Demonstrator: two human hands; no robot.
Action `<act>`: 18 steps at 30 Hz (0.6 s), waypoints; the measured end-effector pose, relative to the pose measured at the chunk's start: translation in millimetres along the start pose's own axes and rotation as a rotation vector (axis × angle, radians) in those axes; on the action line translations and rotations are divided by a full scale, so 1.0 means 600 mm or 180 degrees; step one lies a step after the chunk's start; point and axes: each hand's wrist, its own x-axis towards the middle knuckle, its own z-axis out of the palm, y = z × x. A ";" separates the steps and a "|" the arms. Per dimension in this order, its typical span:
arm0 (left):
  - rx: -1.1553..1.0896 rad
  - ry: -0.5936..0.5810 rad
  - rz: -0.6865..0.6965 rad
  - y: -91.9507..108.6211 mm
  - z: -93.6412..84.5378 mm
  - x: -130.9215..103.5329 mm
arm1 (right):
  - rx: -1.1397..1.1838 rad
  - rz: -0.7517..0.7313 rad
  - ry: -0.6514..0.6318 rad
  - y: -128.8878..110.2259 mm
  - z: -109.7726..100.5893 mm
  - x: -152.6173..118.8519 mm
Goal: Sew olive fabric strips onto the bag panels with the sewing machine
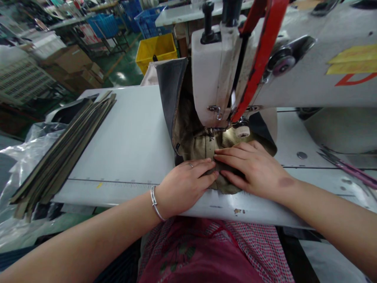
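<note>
A sewn olive-brown fabric piece with a dark grey outer layer lies under the head of a white sewing machine. Its seamed strip runs beneath the needle and presser foot. My left hand, with a ring and a silver bangle, rests on the near left part of the fabric, fingers stretched to the right. Flat on the fabric to the right of the strip lies my right hand, fingers extended. The fingertips of both hands almost meet at the strip. My left thumb is hidden.
A bundle of olive fabric strips lies on the left of the white table, beside clear plastic. Purple-handled scissors rest at the right. A red lever crosses the machine head. A yellow crate stands behind the table.
</note>
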 end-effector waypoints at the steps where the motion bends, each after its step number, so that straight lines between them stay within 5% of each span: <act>1: -0.0010 -0.0012 -0.0013 -0.002 0.000 0.001 | 0.0003 0.0002 0.0003 0.001 0.000 0.002; 18: 0.0023 0.0164 0.0032 -0.052 0.009 0.037 | -0.0020 0.0121 -0.0076 0.025 -0.003 0.013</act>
